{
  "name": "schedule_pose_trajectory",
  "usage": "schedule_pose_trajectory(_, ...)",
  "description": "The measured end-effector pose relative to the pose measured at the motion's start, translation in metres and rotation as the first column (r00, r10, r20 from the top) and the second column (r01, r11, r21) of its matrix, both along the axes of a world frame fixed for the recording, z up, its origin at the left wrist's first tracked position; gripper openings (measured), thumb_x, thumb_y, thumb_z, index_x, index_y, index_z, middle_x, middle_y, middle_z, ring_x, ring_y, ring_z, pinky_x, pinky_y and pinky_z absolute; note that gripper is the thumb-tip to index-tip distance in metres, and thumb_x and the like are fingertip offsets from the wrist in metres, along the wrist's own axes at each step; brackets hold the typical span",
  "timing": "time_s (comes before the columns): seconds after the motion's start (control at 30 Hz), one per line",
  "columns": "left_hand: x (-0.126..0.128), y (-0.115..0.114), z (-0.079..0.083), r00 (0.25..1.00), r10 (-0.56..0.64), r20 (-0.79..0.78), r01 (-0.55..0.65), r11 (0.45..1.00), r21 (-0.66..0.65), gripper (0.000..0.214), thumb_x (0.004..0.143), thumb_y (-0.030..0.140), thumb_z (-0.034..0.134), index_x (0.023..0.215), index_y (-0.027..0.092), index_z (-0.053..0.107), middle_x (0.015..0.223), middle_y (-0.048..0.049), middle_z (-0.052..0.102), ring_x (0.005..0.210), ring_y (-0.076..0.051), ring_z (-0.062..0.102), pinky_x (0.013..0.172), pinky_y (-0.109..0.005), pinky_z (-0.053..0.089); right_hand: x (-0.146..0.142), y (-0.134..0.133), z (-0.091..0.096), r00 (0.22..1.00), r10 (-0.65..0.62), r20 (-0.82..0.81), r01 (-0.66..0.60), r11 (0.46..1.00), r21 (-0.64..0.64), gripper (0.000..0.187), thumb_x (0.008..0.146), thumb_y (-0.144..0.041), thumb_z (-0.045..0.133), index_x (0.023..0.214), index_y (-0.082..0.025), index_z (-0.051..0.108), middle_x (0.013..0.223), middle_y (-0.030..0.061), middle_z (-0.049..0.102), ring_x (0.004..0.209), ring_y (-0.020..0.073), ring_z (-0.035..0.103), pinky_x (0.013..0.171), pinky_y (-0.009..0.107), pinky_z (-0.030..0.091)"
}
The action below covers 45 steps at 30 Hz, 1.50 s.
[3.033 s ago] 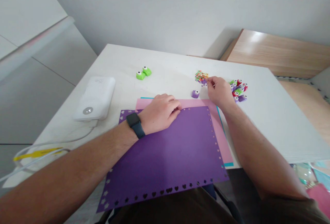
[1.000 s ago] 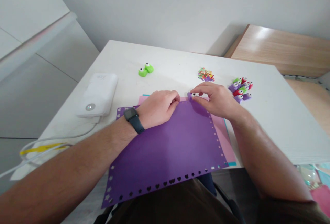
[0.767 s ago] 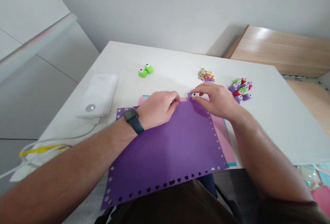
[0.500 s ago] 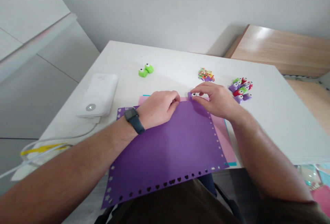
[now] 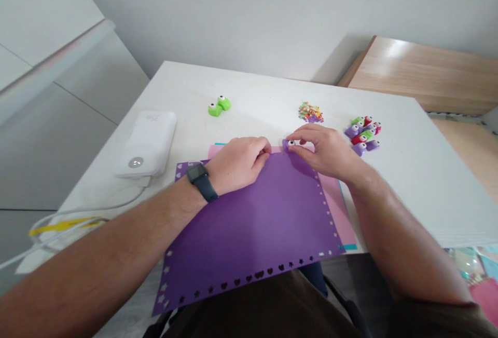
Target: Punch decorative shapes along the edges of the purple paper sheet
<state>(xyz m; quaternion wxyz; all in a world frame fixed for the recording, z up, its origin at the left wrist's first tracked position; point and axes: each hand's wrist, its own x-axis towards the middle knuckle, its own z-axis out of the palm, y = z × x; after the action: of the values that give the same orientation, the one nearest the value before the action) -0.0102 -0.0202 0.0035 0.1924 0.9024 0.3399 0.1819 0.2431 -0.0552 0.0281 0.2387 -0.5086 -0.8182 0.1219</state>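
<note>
A purple sheet of paper (image 5: 257, 224) lies before me, with small star and heart holes punched along its edges. Its near edge hangs over the table's front. At the far edge of the sheet, my right hand (image 5: 321, 148) grips a small purple craft punch (image 5: 287, 145) with a white button between thumb and fingers. My left hand (image 5: 243, 161), a dark watch on its wrist, is closed on the sheet's far edge, just left of the punch. Beneath the purple sheet show a pink sheet (image 5: 338, 208) and a blue sheet (image 5: 351, 247).
Two green punches (image 5: 220, 106) stand at the back left. Several red, green and purple punches (image 5: 363, 135) cluster at the right, near a pile of colourful paper cutouts (image 5: 310, 112). A white power bank (image 5: 150, 140) with a cable (image 5: 112, 207) lies on the left.
Almost nothing differs. Both hands keep their places on the sheet's far edge, with the punch still in the right hand; the view has shifted very slightly.
</note>
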Motion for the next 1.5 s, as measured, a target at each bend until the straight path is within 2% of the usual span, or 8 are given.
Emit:
schedule_pose_trajectory(0.23,0.0002,0.0003,-0.002,1.0,-0.003,0.01,0.003,1.0,0.004,0.018,0.104,0.022,0.052,0.105,0.018,0.07,0.099,-0.0062,0.077,0.091,-0.023,0.071,0.084,-0.036,0.051,0.0003,0.0004,0.0004,1.0,0.017,0.006,-0.017,1.0,0.021,0.021,0.097,-0.024,0.069,0.112,-0.02,0.083,0.106,0.0089,0.08,0.088,0.022,0.071,0.089,0.038,0.054)
schedule_pose_trajectory(0.63,0.0005,-0.0003,-0.0001,1.0,0.003,0.011,-0.003,1.0,0.002,0.019,0.104,0.022,0.052,0.106,0.018,0.071,0.1,-0.0066,0.078,0.092,-0.023,0.072,0.084,-0.036,0.051,0.0014,0.0005,-0.0015,0.999,0.035,0.0,-0.035,0.999,0.037,0.02,0.096,-0.023,0.07,0.112,-0.021,0.082,0.106,0.0079,0.08,0.088,0.0214,0.071,0.088,0.037,0.055)
schedule_pose_trajectory(1.0,-0.0003,0.0003,0.0,1.0,0.023,0.003,-0.023,1.0,-0.01,0.019,0.103,0.021,0.053,0.106,0.018,0.071,0.099,-0.0069,0.078,0.091,-0.023,0.072,0.083,-0.036,0.051,0.0006,-0.0024,0.002,0.999,0.045,0.007,-0.045,0.999,0.03,0.019,0.097,-0.024,0.07,0.111,-0.02,0.082,0.105,0.008,0.08,0.091,0.0219,0.072,0.088,0.038,0.055)
schedule_pose_trajectory(1.3,-0.0006,0.0007,-0.0011,0.999,0.038,-0.001,-0.038,0.999,-0.006,0.019,0.103,0.022,0.052,0.106,0.018,0.071,0.1,-0.007,0.078,0.091,-0.023,0.072,0.081,-0.036,0.051,-0.0026,-0.0042,0.0067,0.997,0.071,0.019,-0.07,0.997,-0.028,0.021,0.095,-0.018,0.069,0.11,-0.019,0.083,0.105,0.0091,0.08,0.095,0.0234,0.073,0.091,0.038,0.055)
schedule_pose_trajectory(1.5,-0.0002,0.0007,0.0,0.999,0.04,-0.015,-0.04,0.999,0.001,0.02,0.104,0.023,0.051,0.106,0.018,0.071,0.099,-0.0072,0.078,0.091,-0.023,0.072,0.081,-0.036,0.05,-0.0022,-0.004,0.0067,0.998,0.062,0.033,-0.062,0.998,-0.019,0.02,0.093,-0.017,0.069,0.107,-0.018,0.083,0.104,0.0097,0.08,0.095,0.0244,0.073,0.092,0.039,0.055)
